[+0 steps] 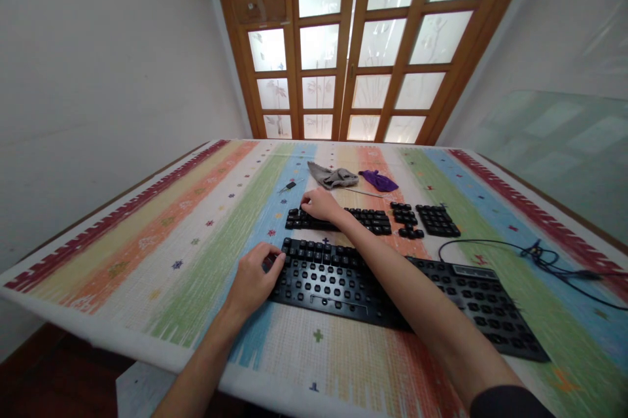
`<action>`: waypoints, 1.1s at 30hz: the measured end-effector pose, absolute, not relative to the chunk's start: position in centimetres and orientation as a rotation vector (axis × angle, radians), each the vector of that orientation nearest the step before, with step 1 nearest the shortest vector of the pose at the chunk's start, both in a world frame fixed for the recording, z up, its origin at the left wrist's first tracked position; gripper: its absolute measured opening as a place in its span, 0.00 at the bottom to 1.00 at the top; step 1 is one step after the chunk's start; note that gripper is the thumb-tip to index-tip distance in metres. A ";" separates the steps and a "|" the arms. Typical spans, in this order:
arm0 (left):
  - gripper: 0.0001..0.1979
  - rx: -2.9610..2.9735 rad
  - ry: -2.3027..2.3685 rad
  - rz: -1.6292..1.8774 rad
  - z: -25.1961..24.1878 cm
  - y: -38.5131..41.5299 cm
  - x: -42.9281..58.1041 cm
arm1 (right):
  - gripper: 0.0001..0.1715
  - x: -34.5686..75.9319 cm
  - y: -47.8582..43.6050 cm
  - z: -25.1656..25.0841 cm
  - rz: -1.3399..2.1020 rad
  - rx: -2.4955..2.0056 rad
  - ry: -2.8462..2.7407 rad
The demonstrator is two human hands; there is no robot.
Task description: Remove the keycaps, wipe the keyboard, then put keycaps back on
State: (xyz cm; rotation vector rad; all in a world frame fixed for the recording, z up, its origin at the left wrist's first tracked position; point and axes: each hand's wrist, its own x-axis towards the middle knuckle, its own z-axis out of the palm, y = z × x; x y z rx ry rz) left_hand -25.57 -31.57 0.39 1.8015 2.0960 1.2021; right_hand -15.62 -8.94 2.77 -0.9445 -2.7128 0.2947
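A black keyboard (324, 284) lies across the front of the table, with keycaps on its top rows and bare key posts over much of the rest. My left hand (258, 267) curls at its upper left corner, thumb and fingers closed on that edge. Behind the keyboard is a block of loose black keycaps (367, 218). My right hand (321, 204) reaches across to the left end of this block, its fingertips pinched on a keycap there. My right forearm covers part of the keyboard and of the loose keycaps.
Further right are small groups of loose keycaps (438, 220). Behind lie a grey cloth (333, 176), a purple cloth (379, 180), a thin rod (363, 193) and a small black tool (291, 186). A black cable (544, 261) coils at right on the striped tablecloth (196, 254).
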 end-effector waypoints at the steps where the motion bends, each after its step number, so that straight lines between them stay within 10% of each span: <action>1: 0.09 1.801 2.095 1.201 0.4 -31.6 -25.6 | 0.13 -15.6 -8.9 2.7 0.302 -0.945 -2.716; 33: 0.07 1.991 1.959 1.245 0.5 -31.8 -25.2 | 0.02 -8.9 -20.4 0.6 0.366 -0.294 -2.467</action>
